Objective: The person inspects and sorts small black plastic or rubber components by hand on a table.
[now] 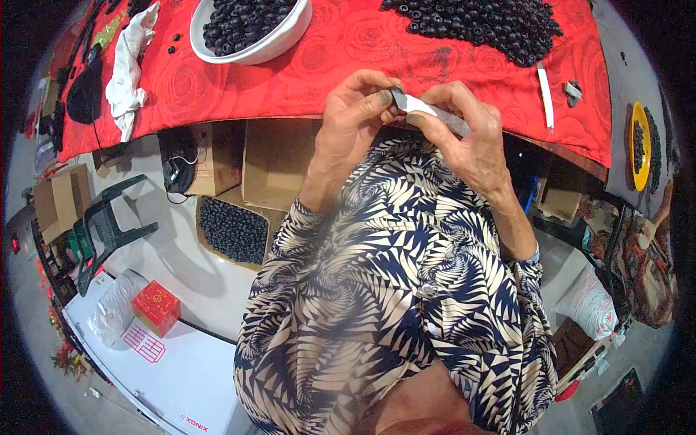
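Observation:
In front of my chest, at the near edge of the red-clothed table, both hands come together. My left hand [354, 119] is closed, thumb and fingers pinching a small black piece [398, 98], mostly covered by the fingertips. Its thumb is stained dark. Gripped in my right hand [467, 134] is a slim white tool [420, 106] with a grey part towards the palm; its far end meets the black piece. Whether that end is a blade I cannot tell. Beyond the hands lie a heap of small black ring-shaped parts [493, 25] and a white bowl [250, 52] holding more.
A white stick [546, 98] and a crumpled scrap [573, 92] lie at the right of the red cloth [326, 54]. At left is a white rag [129, 80]. Below stand a carton of black parts [233, 230], a dark chair [109, 225] and a red box [156, 308]. A yellow dish [641, 145] is far right.

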`<state>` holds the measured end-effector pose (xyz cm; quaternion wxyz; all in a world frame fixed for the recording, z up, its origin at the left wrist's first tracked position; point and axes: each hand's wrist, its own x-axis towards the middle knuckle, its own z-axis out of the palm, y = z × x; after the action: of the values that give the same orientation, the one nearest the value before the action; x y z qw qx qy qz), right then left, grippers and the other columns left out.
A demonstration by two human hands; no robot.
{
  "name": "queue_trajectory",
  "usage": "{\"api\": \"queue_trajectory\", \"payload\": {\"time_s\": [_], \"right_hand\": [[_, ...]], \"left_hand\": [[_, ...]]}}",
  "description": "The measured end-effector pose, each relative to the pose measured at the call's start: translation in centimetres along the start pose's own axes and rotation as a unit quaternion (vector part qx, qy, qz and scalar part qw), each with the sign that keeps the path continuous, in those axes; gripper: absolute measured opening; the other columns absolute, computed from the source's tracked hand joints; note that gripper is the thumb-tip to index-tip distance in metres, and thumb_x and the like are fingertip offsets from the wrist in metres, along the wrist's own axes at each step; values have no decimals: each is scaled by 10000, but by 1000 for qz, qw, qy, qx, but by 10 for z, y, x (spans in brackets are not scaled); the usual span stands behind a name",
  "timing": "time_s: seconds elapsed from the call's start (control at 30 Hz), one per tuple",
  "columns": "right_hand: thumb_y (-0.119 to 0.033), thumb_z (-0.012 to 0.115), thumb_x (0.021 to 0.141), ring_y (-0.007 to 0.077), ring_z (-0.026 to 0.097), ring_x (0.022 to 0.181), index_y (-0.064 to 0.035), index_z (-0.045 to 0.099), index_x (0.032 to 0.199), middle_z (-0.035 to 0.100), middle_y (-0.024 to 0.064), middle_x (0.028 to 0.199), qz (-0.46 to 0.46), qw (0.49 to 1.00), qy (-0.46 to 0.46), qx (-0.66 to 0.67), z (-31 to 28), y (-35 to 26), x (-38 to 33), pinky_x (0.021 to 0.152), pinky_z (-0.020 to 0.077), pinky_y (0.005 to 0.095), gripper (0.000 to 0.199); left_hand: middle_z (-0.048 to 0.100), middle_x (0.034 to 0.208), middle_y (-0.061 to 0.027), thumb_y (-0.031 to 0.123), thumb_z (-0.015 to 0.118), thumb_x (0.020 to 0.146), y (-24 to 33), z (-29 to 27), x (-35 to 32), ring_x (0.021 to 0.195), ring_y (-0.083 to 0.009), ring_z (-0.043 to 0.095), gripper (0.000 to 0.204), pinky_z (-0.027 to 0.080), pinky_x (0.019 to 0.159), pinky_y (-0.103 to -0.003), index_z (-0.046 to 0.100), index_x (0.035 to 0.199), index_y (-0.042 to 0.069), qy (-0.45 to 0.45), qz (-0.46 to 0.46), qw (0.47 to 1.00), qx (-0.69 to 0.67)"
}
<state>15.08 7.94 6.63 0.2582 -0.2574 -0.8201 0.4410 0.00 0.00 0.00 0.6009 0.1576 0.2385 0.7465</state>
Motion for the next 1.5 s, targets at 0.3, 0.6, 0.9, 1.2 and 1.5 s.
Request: {"api": "queue_trajectory", "payload": {"time_s": [0.3, 0.6, 0.9, 1.2, 1.5], "right_hand": [[-129, 641, 821, 98, 575, 615, 10, 579, 869, 627, 69, 699, 55, 985, 160, 20, -22, 29, 20, 540, 455, 237, 160], [-81, 640, 800, 91, 594, 692, 18, 566, 860, 637, 69, 750, 70, 988, 80, 108, -2, 23, 5, 603, 465, 226, 137], [-105, 653, 788, 112, 608, 704, 15, 568, 866, 636, 74, 743, 96, 990, 72, 75, 3, 25, -1, 613, 477, 244, 166], [-103, 656, 774, 125, 620, 705, 15, 562, 873, 639, 85, 743, 113, 990, 37, 77, 0, 17, -6, 609, 485, 256, 181], [-85, 664, 758, 184, 642, 694, 16, 561, 872, 637, 115, 745, 40, 999, -6, 35, -1, 1, -4, 613, 494, 291, 185]], "left_hand": [[568, 898, -110, 55, 619, 812, 11, 8, -9, 666, -98, 488, 151, 399, 542, -172, 552, 941, 12, -136, -37, 990, 4], [593, 905, -98, 59, 589, 838, -2, 3, -5, 787, -151, 569, 244, 482, 736, -223, 564, 1072, -9, 7, -42, 997, -66], [578, 939, -94, 61, 568, 853, 1, 3, -6, 829, -165, 575, 201, 485, 749, -227, 562, 1038, -17, 15, -33, 998, -52], [569, 897, -79, 50, 556, 859, 1, 0, -5, 783, -142, 550, 173, 460, 710, -231, 563, 1020, -13, -18, -17, 999, -32], [577, 906, -102, 12, 564, 836, 2, 3, -5, 764, -148, 544, 178, 458, 707, -254, 551, 1013, -2, 4, -9, 1000, -29]]}}
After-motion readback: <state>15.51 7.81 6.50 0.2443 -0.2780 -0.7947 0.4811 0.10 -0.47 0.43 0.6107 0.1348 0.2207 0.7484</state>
